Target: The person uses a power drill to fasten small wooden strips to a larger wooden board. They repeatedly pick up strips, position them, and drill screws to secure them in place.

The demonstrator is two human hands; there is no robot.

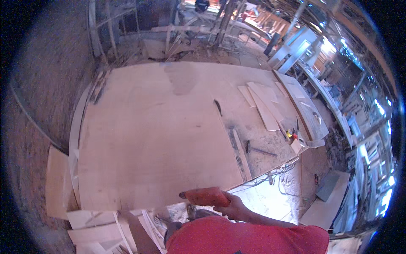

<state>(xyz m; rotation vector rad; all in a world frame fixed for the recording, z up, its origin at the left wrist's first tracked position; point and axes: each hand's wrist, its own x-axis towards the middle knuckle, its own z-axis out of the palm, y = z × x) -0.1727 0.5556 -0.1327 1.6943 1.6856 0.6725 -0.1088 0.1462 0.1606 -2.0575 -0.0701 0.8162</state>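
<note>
A large plywood sheet (156, 122) lies flat across the work table in front of me. At its near edge, my right hand (228, 205) is closed round the rear end of an orange-red tool (206, 196) with a dark tip pointing left. The tool's exact kind does not show. My left hand (127, 206) is at the sheet's near left edge, smeared by motion, so its fingers cannot be made out. To the right of the sheet, a hammer (263, 151) lies beside a narrow wooden strip (242, 153).
Thin wood pieces (263, 106) lie at the table's right, near a tape roll (301, 142) and small red and yellow tools (292, 134). Cables (270, 174) hang along the near right edge. Offcuts (95, 233) are piled at lower left. A brick wall (46, 97) stands left.
</note>
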